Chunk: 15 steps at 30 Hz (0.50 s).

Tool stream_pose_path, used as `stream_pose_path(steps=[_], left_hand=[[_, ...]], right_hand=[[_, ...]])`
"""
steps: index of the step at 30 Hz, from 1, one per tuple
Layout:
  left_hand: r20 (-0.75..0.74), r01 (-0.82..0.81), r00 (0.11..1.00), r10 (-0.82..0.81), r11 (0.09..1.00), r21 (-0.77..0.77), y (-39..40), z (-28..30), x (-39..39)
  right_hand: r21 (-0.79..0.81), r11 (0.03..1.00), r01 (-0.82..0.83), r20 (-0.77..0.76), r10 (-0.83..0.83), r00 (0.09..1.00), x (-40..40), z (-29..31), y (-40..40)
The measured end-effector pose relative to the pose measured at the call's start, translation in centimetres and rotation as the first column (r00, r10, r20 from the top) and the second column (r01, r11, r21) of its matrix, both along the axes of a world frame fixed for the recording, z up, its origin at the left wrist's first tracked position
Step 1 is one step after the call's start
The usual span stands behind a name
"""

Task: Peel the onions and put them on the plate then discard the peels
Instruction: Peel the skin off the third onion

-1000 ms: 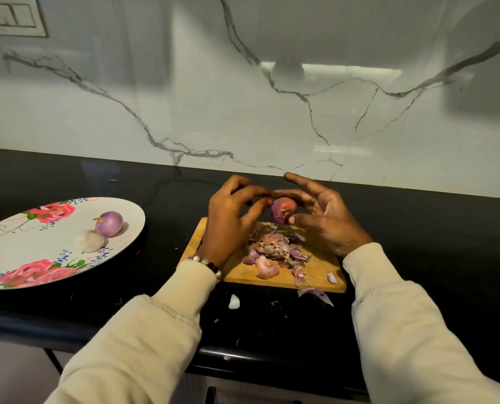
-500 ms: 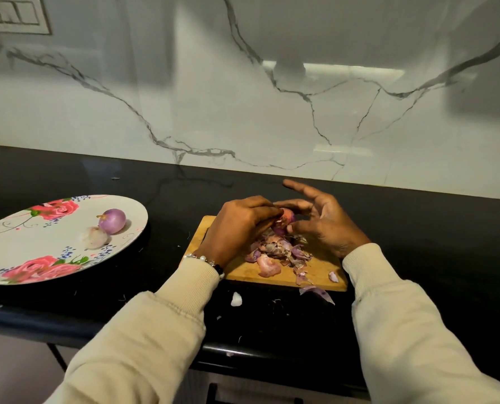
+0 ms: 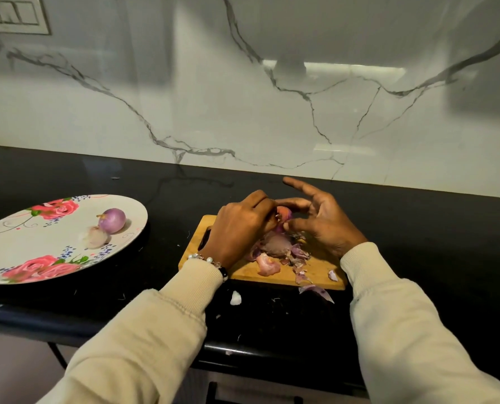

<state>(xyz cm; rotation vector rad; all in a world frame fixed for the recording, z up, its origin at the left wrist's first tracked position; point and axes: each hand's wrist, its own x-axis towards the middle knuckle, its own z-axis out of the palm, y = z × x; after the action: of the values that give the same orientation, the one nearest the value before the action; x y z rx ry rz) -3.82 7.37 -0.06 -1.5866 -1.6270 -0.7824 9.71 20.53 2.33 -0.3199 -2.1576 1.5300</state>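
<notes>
A small reddish onion [image 3: 284, 213] sits between both hands, just above the wooden cutting board [image 3: 315, 272]. My left hand [image 3: 240, 228] curls its fingers onto the onion's left side. My right hand [image 3: 321, 220] pinches the onion with thumb and bent fingers, its index finger sticking out. A heap of purple peels [image 3: 280, 249] lies on the board under the hands. On the floral plate [image 3: 24, 246] at the left lie a purple peeled onion [image 3: 113, 219] and a pale peeled onion [image 3: 95, 237].
The board lies on a black counter [image 3: 432, 243] against a white marble wall. Stray peel bits lie off the board: a white scrap [image 3: 236, 298] and a purple piece [image 3: 317, 292] near the counter's front edge. A switch panel [image 3: 12, 14] is at the top left.
Both hands have lowered the onion from above the board to close over the peel heap. My left hand's fingers have closed further onto the onion.
</notes>
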Motion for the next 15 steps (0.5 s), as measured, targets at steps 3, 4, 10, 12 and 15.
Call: stream_pose_path(steps=[3,4,10,12,15], left_hand=[[0.147,-0.008,0.989,0.01,1.0,-0.014,0.18,-0.01,0.2],[0.197,-0.001,0.98,0.005,1.0,-0.022,0.19,-0.01,0.23],[0.504,0.082,0.86,-0.081,0.996,0.019,0.47,0.03,0.35],[0.584,0.111,0.804,-0.113,0.993,0.04,0.56,0.17,0.65],[0.698,0.169,0.698,-0.159,0.984,0.056,0.53,0.3,0.95]], right_hand=[[0.008,1.0,0.013,-0.022,-0.013,1.0,-0.06,0.02,-0.11],[0.007,1.0,0.013,-0.026,-0.013,1.0,-0.07,0.01,-0.13],[0.02,1.0,0.006,-0.029,-0.005,1.0,-0.17,0.0,-0.08],[0.015,1.0,0.008,-0.034,-0.008,0.999,-0.19,-0.03,-0.04],[0.0,1.0,0.01,-0.045,-0.01,0.999,-0.2,-0.07,0.04]])
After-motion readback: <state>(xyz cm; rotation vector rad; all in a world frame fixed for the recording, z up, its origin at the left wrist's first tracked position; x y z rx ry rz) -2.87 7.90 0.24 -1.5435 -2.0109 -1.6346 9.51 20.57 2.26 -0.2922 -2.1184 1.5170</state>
